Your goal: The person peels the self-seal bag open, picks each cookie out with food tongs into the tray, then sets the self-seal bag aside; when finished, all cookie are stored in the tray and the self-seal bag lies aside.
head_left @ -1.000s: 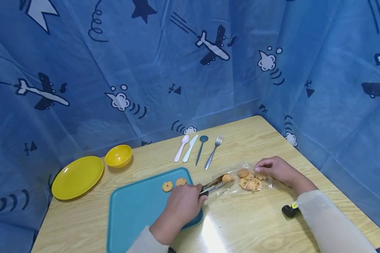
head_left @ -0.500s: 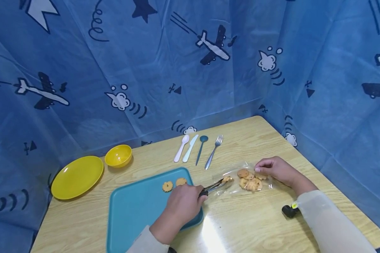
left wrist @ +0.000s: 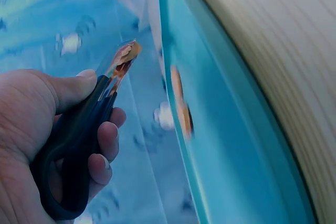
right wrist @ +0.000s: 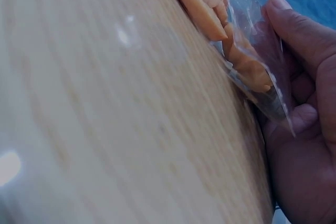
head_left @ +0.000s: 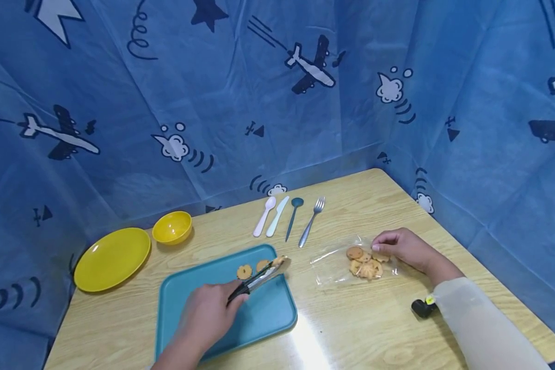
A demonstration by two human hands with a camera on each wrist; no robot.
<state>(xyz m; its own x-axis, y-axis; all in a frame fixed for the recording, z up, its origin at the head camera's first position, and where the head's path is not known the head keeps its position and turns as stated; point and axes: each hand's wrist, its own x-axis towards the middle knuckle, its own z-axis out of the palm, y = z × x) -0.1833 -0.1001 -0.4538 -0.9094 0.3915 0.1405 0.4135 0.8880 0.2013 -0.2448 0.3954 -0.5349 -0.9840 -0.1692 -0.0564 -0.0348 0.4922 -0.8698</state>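
My left hand (head_left: 206, 312) grips black-handled tongs (head_left: 258, 279) over the blue tray (head_left: 191, 303). A cookie (left wrist: 128, 53) is held between the tong tips, above the tray's far right corner in the head view. Two round cookies (head_left: 244, 272) lie on the tray beside the tongs; the right one is partly covered by them. To the right, a clear plastic bag (head_left: 329, 257) lies on the table with several cookies (head_left: 366, 268) inside. My right hand (head_left: 409, 254) pinches this bag's right end between thumb and fingers, as the right wrist view also shows.
A yellow plate (head_left: 113, 259) and a yellow bowl (head_left: 173, 228) stand at the back left. Behind the tray lie a pink spoon (head_left: 265, 217), a pale knife (head_left: 278, 217), a dark green spoon (head_left: 294, 218) and a metal fork (head_left: 312, 222). A blue curtain (head_left: 240, 103) borders the table.
My left hand has drawn the tongs leftward out of the bag, carrying a cookie from there to above the tray. The right hand has stayed at the bag's end.
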